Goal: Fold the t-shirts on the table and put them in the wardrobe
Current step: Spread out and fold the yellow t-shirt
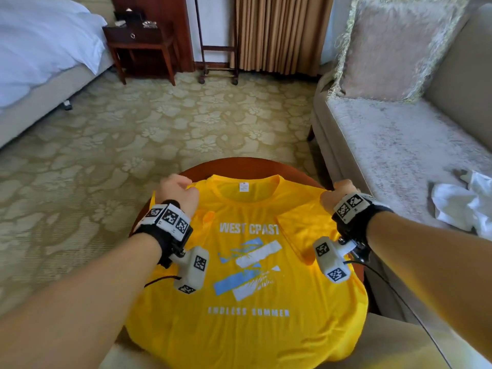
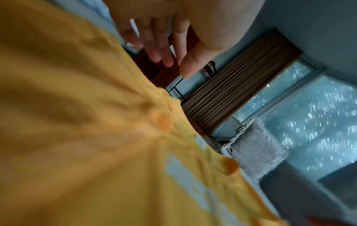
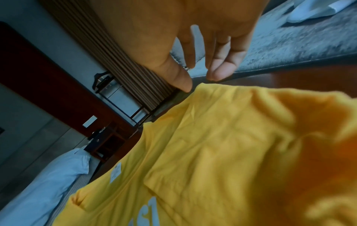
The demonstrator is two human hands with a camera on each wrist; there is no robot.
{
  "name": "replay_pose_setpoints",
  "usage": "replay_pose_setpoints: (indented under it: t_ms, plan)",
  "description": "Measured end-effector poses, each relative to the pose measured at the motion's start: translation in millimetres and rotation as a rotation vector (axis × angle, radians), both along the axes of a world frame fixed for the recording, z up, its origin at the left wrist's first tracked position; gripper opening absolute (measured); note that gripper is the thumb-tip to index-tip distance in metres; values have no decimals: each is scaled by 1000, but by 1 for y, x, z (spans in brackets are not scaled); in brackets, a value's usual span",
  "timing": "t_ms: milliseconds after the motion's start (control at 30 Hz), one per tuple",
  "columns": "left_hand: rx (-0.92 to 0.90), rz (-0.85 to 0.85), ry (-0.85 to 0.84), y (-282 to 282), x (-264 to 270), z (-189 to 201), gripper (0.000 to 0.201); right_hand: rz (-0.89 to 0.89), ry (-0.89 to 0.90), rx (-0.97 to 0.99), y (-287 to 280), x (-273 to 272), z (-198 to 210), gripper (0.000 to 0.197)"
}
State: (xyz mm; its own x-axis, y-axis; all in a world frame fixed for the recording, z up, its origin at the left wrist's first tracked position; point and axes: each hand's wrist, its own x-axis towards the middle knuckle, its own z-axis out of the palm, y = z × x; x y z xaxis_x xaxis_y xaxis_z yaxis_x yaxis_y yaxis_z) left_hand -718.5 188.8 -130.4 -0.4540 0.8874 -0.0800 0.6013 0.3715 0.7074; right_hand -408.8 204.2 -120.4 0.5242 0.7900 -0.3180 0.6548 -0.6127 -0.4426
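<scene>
One yellow t-shirt lies print-up, spread across one round wooden table. Two hands hover at its shoulders: left hand and right hand, fingers loose, gripping nothing.

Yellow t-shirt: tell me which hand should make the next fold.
Left, probably. On the yellow t-shirt, the right sleeve already lies folded across the chest; the left hand sits at the left shoulder, where that side looks unfolded.

You stand on a pale floral-patterned carpet, with a white-sheeted bed at left. A grey plush sofa sits right; brown pleated curtains hang ahead.
</scene>
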Motion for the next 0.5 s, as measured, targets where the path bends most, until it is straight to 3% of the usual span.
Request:
replay_pose_setpoints:
  t_ms: [100,167,300,367,467,500]
  plan:
    - [74,62,93,-3,-29,-3,21,-109,-73,-36,15,-7,-11,56]
    - [-38,101,117,1,-45,-10,32,-116,-83,-86,19,-11,-19,57]
    - [-246,90,-38,12,-67,-22,61,-91,75,3,20,-10,-32,56]
    - [-280,73,-33,14,-70,-28,53,-79,157,14,22,-7,-39,54]
    - [-342,69,57,23,-76,-34,20,18,78,-118,16,-9,-33,14]
    - [-340,80,55,25,-78,-34,22,127,8,-220,15,-15,-28,15]
